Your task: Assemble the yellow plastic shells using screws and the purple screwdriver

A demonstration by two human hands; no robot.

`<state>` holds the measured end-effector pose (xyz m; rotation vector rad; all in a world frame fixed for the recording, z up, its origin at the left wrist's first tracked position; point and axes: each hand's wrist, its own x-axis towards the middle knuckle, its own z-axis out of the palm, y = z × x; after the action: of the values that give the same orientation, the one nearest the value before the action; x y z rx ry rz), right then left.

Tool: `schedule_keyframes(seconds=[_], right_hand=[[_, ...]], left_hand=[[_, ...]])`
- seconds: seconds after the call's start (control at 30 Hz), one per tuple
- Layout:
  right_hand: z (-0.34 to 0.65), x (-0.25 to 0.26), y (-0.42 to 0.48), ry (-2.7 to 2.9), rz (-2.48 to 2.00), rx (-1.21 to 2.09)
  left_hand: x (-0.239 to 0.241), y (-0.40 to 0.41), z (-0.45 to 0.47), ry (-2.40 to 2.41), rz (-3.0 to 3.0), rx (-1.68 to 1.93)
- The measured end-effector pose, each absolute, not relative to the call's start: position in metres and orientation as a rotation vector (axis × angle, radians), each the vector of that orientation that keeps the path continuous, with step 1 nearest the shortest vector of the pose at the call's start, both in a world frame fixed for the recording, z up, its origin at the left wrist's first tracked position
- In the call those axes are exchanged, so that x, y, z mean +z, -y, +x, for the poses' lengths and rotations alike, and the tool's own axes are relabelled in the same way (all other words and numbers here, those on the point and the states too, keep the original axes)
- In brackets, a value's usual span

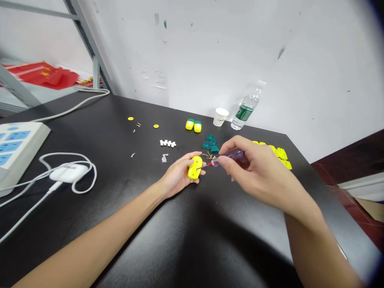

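Observation:
My left hand [179,175] holds a yellow plastic casing [195,168] with small holes in its face, thumb on its edge and fingers behind. In my right hand [250,168] is a screwdriver [232,156] with a clear purple handle and a red collar; its tip meets the casing's face near a hole. Just beyond lie dark green plastic pieces [211,145] and several small brass-coloured metal strips [209,156]. Partly hidden behind my right hand are yellow plastic pieces [281,153]. White plastic parts [168,143] and small clear parts [164,158] lie left of them.
Two yellow-and-green units [193,125] stand near the wall, beside a paper cup [221,117] and a water bottle [246,110]. Yellow discs [156,126] lie further left. A power strip [21,148], a white charger [68,173] and cables occupy the left side of the black table [144,248].

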<state>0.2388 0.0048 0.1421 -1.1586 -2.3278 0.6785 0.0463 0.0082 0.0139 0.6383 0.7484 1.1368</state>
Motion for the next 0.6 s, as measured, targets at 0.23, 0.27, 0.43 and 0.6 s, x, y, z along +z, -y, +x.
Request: schedule_keyframes(seconds=[0.23, 0.27, 0.43, 0.6], right_hand=[[0.2333, 0.1348, -0.0048, 2.373, -1.15, 0.729], [0.2327, 0.1343, -0.0049, 2.377, -1.134, 0.739], [0.2306, 0.1326, -0.0059, 2.412, -1.103, 0.723], [0.2309, 0.1332, -0.0056, 2.426, -1.104, 0.694]], left_hand=[[0.0117, -0.0089, 0.0455, -0.737, 0.64, 1.136], [0.0122, -0.0088, 0.0456, -0.737, 0.639, 1.135], [0.0138, -0.0083, 0.0464, -0.731, 0.635, 1.133], [0.0132, -0.0075, 0.0464, -0.741, 0.648, 1.138]])
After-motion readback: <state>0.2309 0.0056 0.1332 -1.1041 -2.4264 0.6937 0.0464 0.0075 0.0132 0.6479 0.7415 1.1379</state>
